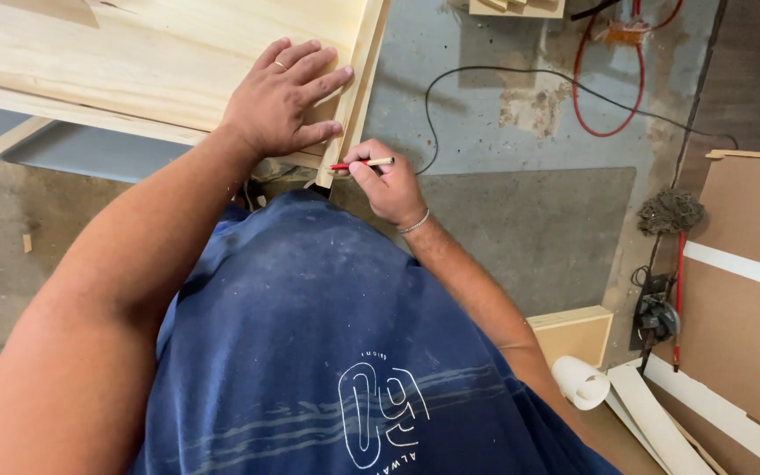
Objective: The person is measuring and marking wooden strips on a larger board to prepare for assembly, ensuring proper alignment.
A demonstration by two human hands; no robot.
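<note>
A red pencil (361, 164) is pinched in the fingers of the right hand (389, 186), which are closed around it. The pencil lies nearly level, its red end pointed at the near end of a narrow wooden strip (355, 97), and its pale end sticks out past the fingers away from the strip. The tip is seen at or just touching the strip's lower end; actual contact cannot be told for certain. A thin bracelet is worn on the right wrist.

The strip runs along the right edge of a pale wooden board (134, 53), touching it. The left hand (281, 98) is laid flat on the board just beside the strip, with the fingers spread open and the fingertips reaching the strip; nothing is gripped by it. A ring is seen on one finger.

Below the strip, a blue shirt (310, 352) fills the lower middle of the view. Beyond the strip, on the concrete floor (503, 123), a black cable (450, 79) and a red cable (609, 88) are looped. Well apart from the strip, at the far side, brown panels (749, 290) with white strips are leaned, a mop head (670, 211) is seen beside them, and a white roll (580, 383) lies near a small wooden box (573, 334).
</note>
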